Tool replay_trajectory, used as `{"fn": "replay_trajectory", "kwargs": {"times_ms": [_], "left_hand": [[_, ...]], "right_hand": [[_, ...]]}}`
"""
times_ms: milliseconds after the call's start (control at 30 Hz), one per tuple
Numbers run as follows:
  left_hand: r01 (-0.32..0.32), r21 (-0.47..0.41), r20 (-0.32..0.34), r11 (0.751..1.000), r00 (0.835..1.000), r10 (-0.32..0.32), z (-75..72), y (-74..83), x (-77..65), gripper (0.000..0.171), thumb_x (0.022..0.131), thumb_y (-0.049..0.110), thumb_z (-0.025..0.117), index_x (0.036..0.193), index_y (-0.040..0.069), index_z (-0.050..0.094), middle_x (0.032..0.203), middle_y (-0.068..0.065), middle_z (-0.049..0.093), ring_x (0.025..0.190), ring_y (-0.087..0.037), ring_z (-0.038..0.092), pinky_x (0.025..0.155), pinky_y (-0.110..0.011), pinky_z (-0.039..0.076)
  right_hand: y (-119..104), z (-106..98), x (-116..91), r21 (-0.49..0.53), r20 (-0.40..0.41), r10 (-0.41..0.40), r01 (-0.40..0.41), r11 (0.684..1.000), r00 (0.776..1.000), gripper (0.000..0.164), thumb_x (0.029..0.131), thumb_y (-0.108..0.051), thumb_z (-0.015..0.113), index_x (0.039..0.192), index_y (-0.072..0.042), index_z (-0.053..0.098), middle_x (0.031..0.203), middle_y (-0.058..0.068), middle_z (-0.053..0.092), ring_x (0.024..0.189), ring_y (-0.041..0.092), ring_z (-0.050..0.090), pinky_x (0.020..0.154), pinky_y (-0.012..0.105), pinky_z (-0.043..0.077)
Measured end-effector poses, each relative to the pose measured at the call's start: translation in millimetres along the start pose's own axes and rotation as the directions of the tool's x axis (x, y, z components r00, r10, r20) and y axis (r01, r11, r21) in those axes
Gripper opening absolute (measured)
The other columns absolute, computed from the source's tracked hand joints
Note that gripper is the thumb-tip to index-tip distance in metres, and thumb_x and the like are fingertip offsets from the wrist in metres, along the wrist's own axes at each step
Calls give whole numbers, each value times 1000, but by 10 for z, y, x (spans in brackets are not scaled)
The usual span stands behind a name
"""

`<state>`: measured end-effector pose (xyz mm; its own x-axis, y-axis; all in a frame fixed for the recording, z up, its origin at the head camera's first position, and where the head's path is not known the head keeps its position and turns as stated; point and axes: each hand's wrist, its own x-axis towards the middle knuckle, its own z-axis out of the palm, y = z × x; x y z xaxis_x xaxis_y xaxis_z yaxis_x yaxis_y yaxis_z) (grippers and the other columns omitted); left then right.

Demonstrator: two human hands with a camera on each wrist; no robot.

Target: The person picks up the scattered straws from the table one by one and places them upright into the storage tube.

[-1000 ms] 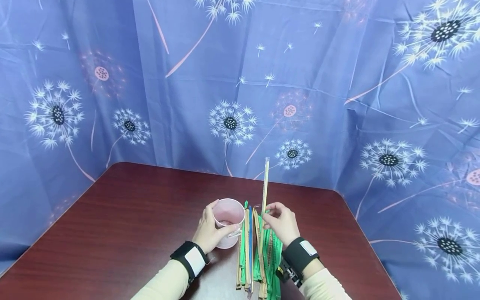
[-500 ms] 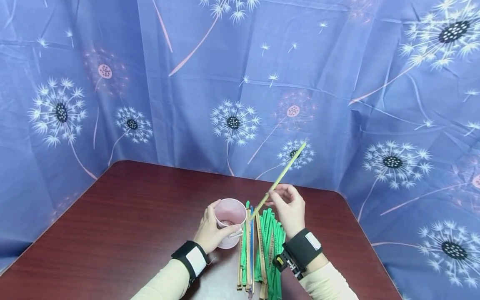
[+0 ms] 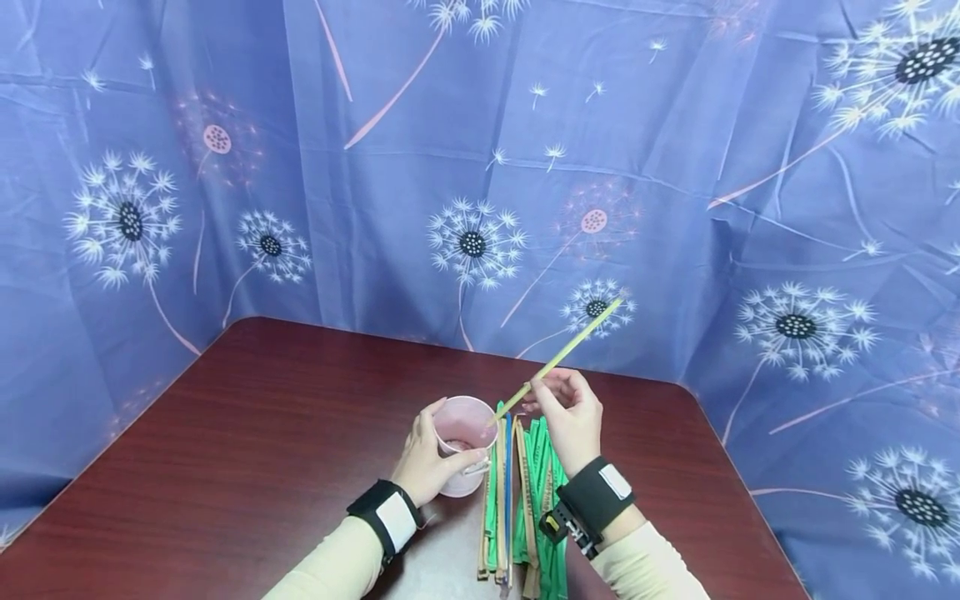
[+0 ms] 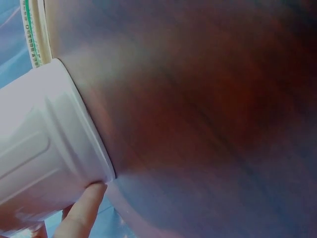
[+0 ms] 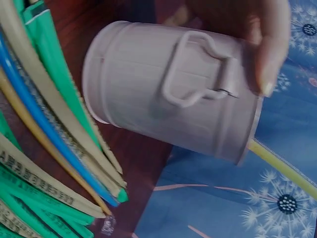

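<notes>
My left hand (image 3: 422, 457) grips a pale pink cup (image 3: 467, 487) with a small side handle, its thumb over the front of the rim. The cup stands upright on the table, its mouth facing up. Between thumb and fingers, my right hand (image 3: 572, 421) pinches a thin yellow straw (image 3: 573, 343) in a clear wrapper. It slants, its lower end at the right side of the cup's mouth. The right wrist view shows the cup's handle side (image 5: 143, 74) and the straw (image 5: 282, 166) at its rim. One left finger (image 4: 81, 213) touches the cup in the left wrist view.
Right of the cup lie several long slim green packets (image 3: 553, 542) and tan packets (image 3: 527, 500), with a blue straw (image 3: 509, 492) among them. The dark red table (image 3: 300, 433) ends at a blue dandelion-print curtain (image 3: 375, 250).
The straw in my right hand rose off the pile, tilted from upright to slanting right, and its lower end moved left to the cup's mouth. My left hand kept its hold on the cup.
</notes>
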<state>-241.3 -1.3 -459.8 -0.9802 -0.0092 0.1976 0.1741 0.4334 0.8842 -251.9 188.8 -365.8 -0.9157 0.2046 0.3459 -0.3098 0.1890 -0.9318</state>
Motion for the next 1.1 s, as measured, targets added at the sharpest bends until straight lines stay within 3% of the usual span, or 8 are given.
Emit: {"fn": "replay_trajectory", "kwargs": {"times_ms": [133, 567, 700, 833, 1100], "left_hand": [[5, 2, 0, 1000, 1000, -5, 4, 6, -4, 99, 71, 45, 85, 148, 12, 32, 142, -21, 45, 127, -41, 48, 100, -61, 44], [27, 33, 2, 999, 1000, -27, 0, 16, -1, 100, 71, 49, 84, 149, 14, 32, 142, -19, 45, 128, -40, 48, 98, -61, 46], [31, 38, 9, 999, 999, -32, -1, 21, 5, 100, 71, 50, 84, 149, 15, 31, 144, -18, 44, 129, -39, 48, 97, -60, 46], [30, 44, 9, 999, 999, -31, -2, 19, 8, 100, 71, 50, 83, 149, 15, 31, 143, -18, 45, 128, -39, 48, 96, -60, 47], [30, 38, 14, 999, 999, -31, -1, 0, 11, 100, 71, 51, 84, 149, 15, 31, 142, -18, 45, 127, -38, 48, 97, -59, 46]], "right_hand": [[68, 30, -29, -36, 20, 22, -22, 999, 1000, 13, 93, -6, 66, 104, 1, 62, 92, 22, 73, 66, 9, 70, 62, 27, 61], [228, 115, -89, -126, 107, 80, -67, 990, 991, 15, 90, -9, 70, 103, -1, 67, 91, 20, 74, 65, 7, 69, 70, 39, 63], [248, 135, -110, -199, 114, 103, -79, 977, 988, 16, 90, -12, 72, 103, -4, 68, 89, 17, 75, 62, 11, 68, 63, 31, 61], [277, 157, -131, -210, 129, 134, -105, 972, 983, 17, 90, -12, 71, 104, -2, 67, 90, 18, 74, 58, 10, 65, 55, 24, 57], [326, 184, -125, -245, 177, 150, -104, 964, 973, 18, 90, -13, 72, 102, 0, 68, 87, 14, 73, 55, 7, 61, 55, 28, 58]]}}
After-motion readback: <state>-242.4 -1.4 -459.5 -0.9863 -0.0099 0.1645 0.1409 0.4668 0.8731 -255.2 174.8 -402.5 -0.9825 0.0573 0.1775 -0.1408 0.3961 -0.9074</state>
